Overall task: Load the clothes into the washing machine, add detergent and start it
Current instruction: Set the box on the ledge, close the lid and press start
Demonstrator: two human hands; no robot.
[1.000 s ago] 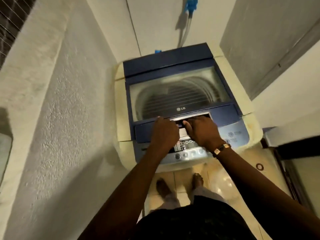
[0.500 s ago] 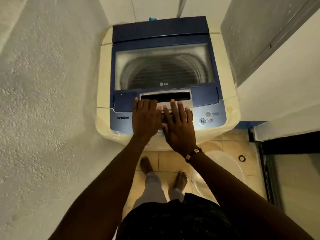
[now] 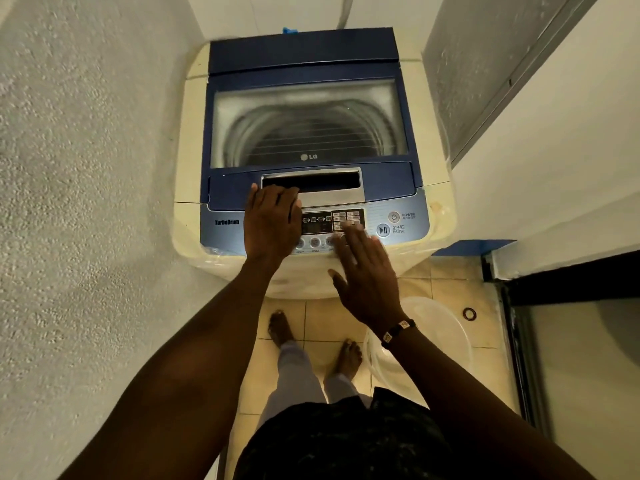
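A cream top-loading washing machine with a blue lid stands in front of me. The lid is down, and through its window I see the ribbed drum; no clothes are discernible. My left hand lies flat on the control panel, fingers reaching the lid handle recess. My right hand hovers open, fingers spread and blurred, over the panel's lower buttons, left of the start/pause button and power button. No detergent is in view.
A rough plaster wall closes in on the left, a wall and door frame on the right. A clear plastic basin sits on the tiled floor beside my bare feet. A dark doorway sill lies right.
Both hands let go of the lid handle and slid down onto the control panel. My right hand has drawn back further toward me and right. The view tilted down.
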